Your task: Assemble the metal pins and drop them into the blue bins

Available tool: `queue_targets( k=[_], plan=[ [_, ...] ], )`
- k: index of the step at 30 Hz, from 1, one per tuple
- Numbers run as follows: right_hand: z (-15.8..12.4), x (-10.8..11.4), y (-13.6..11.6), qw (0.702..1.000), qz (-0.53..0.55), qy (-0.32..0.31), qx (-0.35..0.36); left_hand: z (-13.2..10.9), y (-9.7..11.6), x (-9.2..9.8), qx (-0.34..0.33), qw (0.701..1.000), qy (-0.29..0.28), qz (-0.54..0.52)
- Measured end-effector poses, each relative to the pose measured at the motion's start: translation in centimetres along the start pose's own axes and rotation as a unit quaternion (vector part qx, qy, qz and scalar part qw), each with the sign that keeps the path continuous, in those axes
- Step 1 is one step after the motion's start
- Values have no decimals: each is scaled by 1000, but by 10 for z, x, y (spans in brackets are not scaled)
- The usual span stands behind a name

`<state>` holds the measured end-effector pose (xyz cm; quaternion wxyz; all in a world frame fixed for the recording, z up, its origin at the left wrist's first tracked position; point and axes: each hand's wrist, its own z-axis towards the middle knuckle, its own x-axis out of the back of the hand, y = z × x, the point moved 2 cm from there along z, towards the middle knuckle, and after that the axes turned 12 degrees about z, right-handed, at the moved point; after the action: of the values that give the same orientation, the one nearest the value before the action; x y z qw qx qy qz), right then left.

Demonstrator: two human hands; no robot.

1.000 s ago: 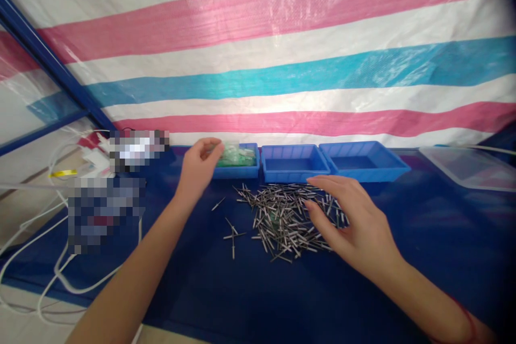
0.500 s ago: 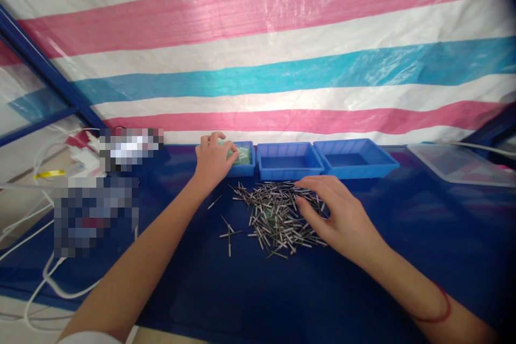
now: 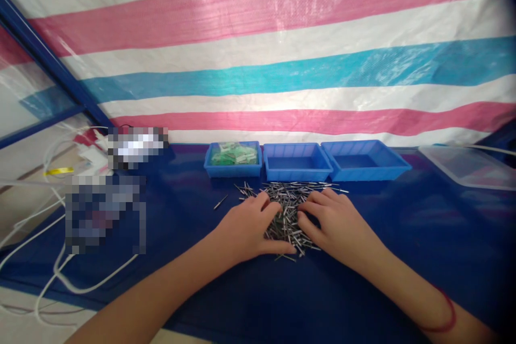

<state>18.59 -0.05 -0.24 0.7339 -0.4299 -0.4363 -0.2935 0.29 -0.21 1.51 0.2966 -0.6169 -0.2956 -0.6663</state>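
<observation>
The person's L hand is resting over the left side of a pile of thin metal pins, thumb & fingers loose and wide apart, and the R hand is curling at the right side, thumb & fingertips near each other, but can't tell if it's gripping a pin. The pile is lying on the dark blue surface, just in front of a row of three blue boxes, w/ green packs filling the L box. One lone pin is lying L of the pile.
</observation>
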Motion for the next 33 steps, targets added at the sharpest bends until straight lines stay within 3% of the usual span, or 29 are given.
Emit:
queue_targets(
  k=[7, 14, 21, 33],
  plan=[
    [3, -14, 2, 999, 36, 15, -31, -4, 13, -26, 30, 995, 93, 27],
    [5, -18, -1, 996, 42, 10, -74, 5, 14, -32, 42, 998, 43, -16],
    [10, -21, -1, 982, 137, -3, -133, 4, 16, -32, 50, 997, 47, -27],
    [13, -17, -1, 970, 209, 3, -125, 4, 16, -32, 54, 997, 45, -25]
  ],
)
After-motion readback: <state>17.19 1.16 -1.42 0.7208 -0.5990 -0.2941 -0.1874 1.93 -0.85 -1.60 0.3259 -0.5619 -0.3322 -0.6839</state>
